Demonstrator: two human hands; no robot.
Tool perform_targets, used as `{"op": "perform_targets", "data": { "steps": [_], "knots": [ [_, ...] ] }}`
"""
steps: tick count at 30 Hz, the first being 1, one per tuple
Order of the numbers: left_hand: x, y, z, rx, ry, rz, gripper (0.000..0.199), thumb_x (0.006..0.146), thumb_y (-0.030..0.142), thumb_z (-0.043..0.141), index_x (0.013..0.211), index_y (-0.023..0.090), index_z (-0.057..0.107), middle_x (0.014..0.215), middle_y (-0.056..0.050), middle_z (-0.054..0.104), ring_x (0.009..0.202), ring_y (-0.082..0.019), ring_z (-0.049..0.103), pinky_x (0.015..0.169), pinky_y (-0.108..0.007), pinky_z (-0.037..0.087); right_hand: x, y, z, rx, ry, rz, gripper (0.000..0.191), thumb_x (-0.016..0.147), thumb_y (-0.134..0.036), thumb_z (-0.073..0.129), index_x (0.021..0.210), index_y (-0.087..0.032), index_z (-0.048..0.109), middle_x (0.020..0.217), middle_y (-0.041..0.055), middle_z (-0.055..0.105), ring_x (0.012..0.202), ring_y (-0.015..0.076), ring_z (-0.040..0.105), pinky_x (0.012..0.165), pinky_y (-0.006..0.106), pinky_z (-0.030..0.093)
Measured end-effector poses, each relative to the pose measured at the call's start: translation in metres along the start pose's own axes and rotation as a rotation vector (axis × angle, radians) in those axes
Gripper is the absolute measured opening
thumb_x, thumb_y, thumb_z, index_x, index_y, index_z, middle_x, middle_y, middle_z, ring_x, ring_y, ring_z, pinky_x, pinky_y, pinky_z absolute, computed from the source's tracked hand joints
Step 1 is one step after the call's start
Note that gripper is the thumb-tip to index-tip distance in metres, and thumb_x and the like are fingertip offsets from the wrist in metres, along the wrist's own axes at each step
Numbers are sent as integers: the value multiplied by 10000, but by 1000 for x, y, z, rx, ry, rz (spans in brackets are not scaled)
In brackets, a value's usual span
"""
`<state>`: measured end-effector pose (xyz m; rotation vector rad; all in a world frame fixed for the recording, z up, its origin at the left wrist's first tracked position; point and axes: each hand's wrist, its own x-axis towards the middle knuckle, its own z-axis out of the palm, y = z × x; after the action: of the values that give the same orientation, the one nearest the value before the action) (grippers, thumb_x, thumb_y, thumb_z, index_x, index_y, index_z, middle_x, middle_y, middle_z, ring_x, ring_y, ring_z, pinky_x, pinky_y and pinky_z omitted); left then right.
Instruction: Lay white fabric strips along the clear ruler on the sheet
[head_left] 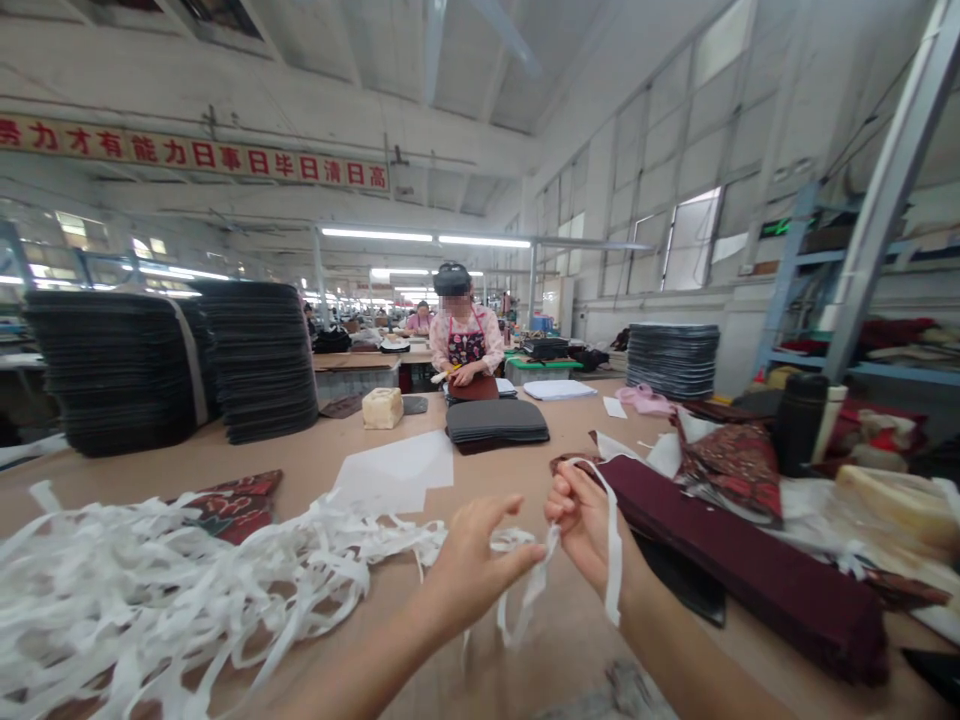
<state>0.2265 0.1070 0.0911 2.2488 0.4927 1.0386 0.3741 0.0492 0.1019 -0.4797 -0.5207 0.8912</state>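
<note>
Pinching a white strip (615,555) in the curled fingers and thumb of the right hand (576,515), letting it loop over and hang past the wrist. Holding the left hand (476,555) half open just beside, with thumb and fingers well parted (impossible to tell whether brushing the strip with the thumb tip). Having close by on the left, spread over the brown table (315,478), a large tangle of white strips (187,590), partly covering a patterned red cloth (259,488). Reaching the right forearm alongside a long maroon bundle (750,560). Looking past the hands to white sheets (401,465), a low stack of dark grey pads (495,425) and a pale block (382,408). Flanked farther left by two tall stacks of black pads (120,375), farther right by a black bottle (799,425). Facing, across the table, a person in a flowered apron (466,345), bent over a brown piece (472,389).
</note>
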Motion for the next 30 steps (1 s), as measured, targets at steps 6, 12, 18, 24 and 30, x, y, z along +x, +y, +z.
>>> {"op": "perform_targets", "data": {
  "steps": [6, 12, 18, 24, 30],
  "knots": [
    [-5, 9, 10, 169, -95, -35, 192, 792, 240, 469, 669, 194, 609, 647, -21, 614, 616, -171, 546, 572, -246, 348, 1, -2, -2, -24, -13, -18, 303, 653, -219, 760, 680, -194, 459, 571, -79, 466, 412, 20, 370, 389, 118, 381],
    [-8, 0, -17, 473, -89, 39, 151, 781, 214, 431, 647, 204, 500, 649, -13, 567, 611, -162, 517, 572, -241, 324, 40, -54, -40, -20, 98, -211, 380, 633, -191, 770, 656, -197, 390, 511, -118, 411, 374, -3, 341, 352, 71, 332],
    [14, -41, -41, 826, -59, -198, 166, 832, 230, 381, 728, 206, 509, 693, -9, 593, 650, -163, 554, 558, -229, 312, 49, -86, -58, -69, 171, -347, 403, 640, -215, 766, 652, -199, 363, 495, -126, 414, 357, -5, 335, 350, 78, 333],
    [29, -65, -41, 884, -133, -212, 208, 774, 99, 434, 869, 154, 610, 801, -104, 643, 768, -244, 601, 647, -300, 390, 39, -76, -45, -158, 127, -427, 335, 645, -276, 749, 659, -201, 423, 527, -98, 454, 394, 19, 363, 375, 119, 348],
    [11, -19, -6, 416, -181, 34, 303, 830, 229, 495, 1121, 203, 576, 1109, -95, 589, 1046, -229, 519, 892, -328, 375, 22, -41, -20, -333, 59, -449, 222, 705, -308, 683, 669, -200, 492, 530, -72, 482, 404, 49, 381, 387, 166, 338]
  ]
}}
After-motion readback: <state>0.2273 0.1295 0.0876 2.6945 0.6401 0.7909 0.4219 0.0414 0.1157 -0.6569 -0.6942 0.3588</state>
